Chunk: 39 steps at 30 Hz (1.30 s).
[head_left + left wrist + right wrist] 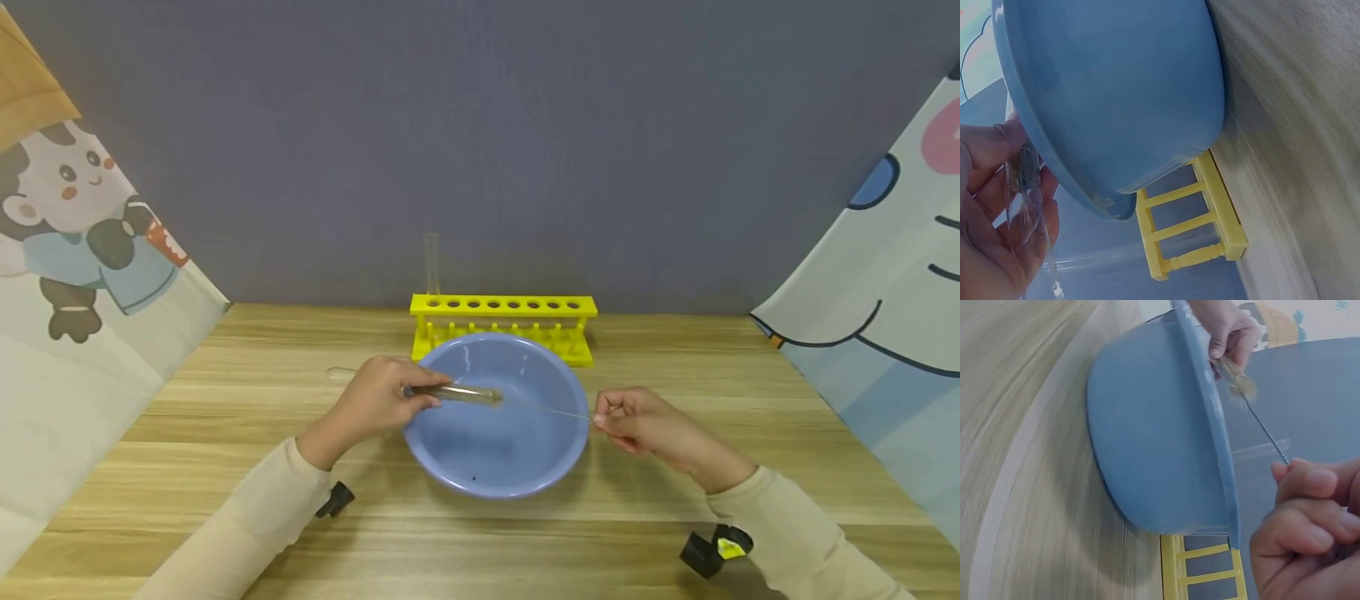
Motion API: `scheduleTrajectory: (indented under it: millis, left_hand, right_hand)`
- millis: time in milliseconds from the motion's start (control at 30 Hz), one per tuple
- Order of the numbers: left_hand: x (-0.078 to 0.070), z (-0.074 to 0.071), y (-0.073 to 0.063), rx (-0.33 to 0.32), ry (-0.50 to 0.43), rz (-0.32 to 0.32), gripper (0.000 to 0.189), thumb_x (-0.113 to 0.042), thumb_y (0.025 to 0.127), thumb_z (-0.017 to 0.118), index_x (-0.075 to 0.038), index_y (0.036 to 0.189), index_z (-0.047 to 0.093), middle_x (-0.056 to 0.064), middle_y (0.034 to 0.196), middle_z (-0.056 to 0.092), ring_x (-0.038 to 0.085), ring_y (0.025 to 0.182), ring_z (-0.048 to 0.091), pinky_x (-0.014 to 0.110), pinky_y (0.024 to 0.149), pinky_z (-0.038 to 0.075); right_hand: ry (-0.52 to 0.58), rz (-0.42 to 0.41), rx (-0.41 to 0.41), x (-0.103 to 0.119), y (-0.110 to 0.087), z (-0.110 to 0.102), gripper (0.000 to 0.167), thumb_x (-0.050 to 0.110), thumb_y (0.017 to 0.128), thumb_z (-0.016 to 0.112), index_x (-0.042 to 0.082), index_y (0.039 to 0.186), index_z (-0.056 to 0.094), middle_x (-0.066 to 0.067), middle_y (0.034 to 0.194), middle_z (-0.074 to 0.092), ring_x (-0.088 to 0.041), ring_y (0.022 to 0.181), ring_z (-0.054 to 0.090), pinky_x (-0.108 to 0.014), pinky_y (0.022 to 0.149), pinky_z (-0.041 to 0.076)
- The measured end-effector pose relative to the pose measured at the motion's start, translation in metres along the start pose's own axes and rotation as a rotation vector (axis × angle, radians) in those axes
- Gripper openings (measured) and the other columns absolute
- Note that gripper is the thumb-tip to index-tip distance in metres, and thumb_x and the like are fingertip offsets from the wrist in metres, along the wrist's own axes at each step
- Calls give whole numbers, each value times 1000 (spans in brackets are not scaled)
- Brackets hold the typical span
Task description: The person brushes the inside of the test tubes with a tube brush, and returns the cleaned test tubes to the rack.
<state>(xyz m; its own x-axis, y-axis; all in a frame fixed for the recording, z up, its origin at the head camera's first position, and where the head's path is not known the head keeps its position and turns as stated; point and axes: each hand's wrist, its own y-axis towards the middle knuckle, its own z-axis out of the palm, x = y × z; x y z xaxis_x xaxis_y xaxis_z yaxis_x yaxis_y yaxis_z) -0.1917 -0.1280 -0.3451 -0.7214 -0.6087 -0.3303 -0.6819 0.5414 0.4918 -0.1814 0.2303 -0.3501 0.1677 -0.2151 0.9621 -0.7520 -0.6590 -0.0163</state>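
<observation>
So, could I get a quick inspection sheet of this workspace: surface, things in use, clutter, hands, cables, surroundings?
Surface: wood-grain tabletop.
Things in use: test tube held over the blue basin, brush at its mouth; yellow rack behind, one upright tube in it.
Clutter: dark speck in the basin.
Hands: left hand grips the test tube; right hand pinches the brush's wire; black item near each sleeve.
Cables: nothing seen.
Surroundings: grey-blue backdrop, cartoon-printed sheets at both sides.

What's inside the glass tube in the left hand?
A bristly brush is partly inside the tube, with its wire reaching to the right hand. The left hand covers part of the tube, so what's inside there can't be seen.
</observation>
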Motion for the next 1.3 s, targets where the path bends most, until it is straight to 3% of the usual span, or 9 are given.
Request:
scheduleTrajectory:
  millis: [133,300,467,800,900,1033,1300]
  left_hand:
    - [0,0,0,1,-7,-7,28,-12,73,81,-13,100,75,-2,90,73,6,68,58,18,54,44]
    - [1,0,1,6,-33,6,26,-10,73,80,-10,99,76,0,88,73,5,65,56,18,52,43]
    - [2,1,0,21,-61,-14,26,-10,74,80,-10,99,75,1,86,73,3,62,52,18,50,43]
    - [-1,3,3,93,-167,-101,27,-8,77,77,-4,103,73,6,91,73,2,59,52,19,48,45]
    - [-2,3,3,114,-186,-119,27,-9,78,76,-3,104,72,8,93,72,1,58,52,19,48,46]
    - [-3,3,4,134,-199,-129,26,-10,80,74,-2,105,72,7,92,72,1,58,53,20,49,47]
    - [-5,2,6,181,-261,-155,24,-9,82,72,-1,105,71,9,96,72,2,62,57,21,53,51]
  right_hand:
    - [-118,-47,-65,0,2,4,24,4,95,50,-12,78,44,7,53,42,-3,44,32,-25,38,22]
    - [-289,-131,-162,-3,3,10,17,1,93,54,2,76,50,3,52,45,-1,45,35,-18,38,26]
    - [-460,-229,-281,-6,4,15,18,1,91,58,10,76,53,8,54,44,1,46,34,-17,38,27]
    - [-811,-525,-455,-16,11,17,29,-9,79,68,16,77,52,14,60,39,6,53,30,-12,44,30]
    - [-900,-615,-484,-18,13,17,16,8,91,60,14,79,53,13,60,38,5,54,31,-9,47,32]
    - [-1025,-754,-527,-20,17,16,31,25,102,38,10,79,52,10,60,40,1,54,33,-13,49,38]
    - [-1241,-1005,-598,-22,22,14,26,8,97,34,4,82,56,0,61,50,-13,51,45,-24,47,45]
